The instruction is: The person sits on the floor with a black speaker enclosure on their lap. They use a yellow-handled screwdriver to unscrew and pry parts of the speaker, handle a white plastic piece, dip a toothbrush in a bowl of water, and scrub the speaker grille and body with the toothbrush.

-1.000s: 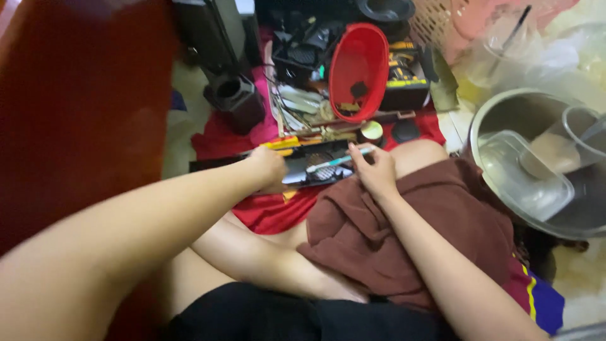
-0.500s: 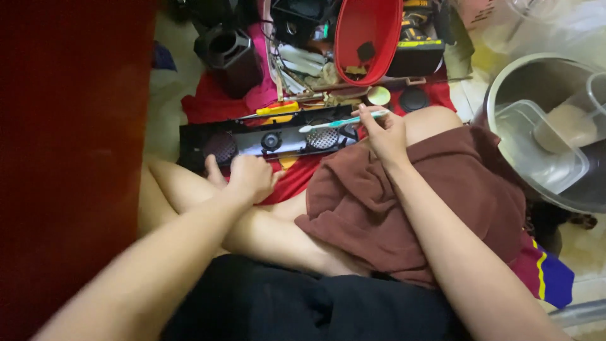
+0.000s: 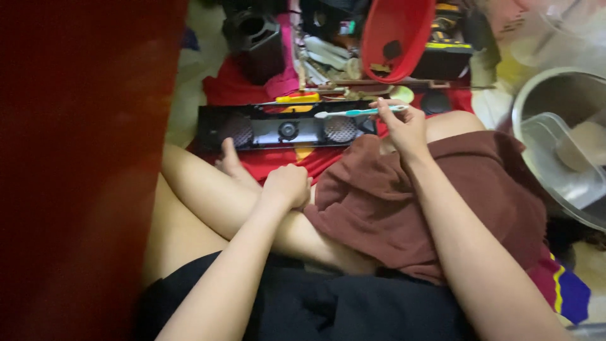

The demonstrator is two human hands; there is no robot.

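The right hand (image 3: 404,126) is pinching a toothbrush (image 3: 360,112) in its fingers, long axis lying sideways, bristles pointing left over the black speaker panel (image 3: 284,129) just beyond. The left hand (image 3: 287,185), fingers curled empty, is resting on the leg, having pulled back from the panel.

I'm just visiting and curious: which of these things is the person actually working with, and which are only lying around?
In use:
- teal and white toothbrush, in right hand
- long black speaker panel

Lying about:
- red plastic basket
- yellow-handled screwdriver
- metal pot
- left hand, on leg
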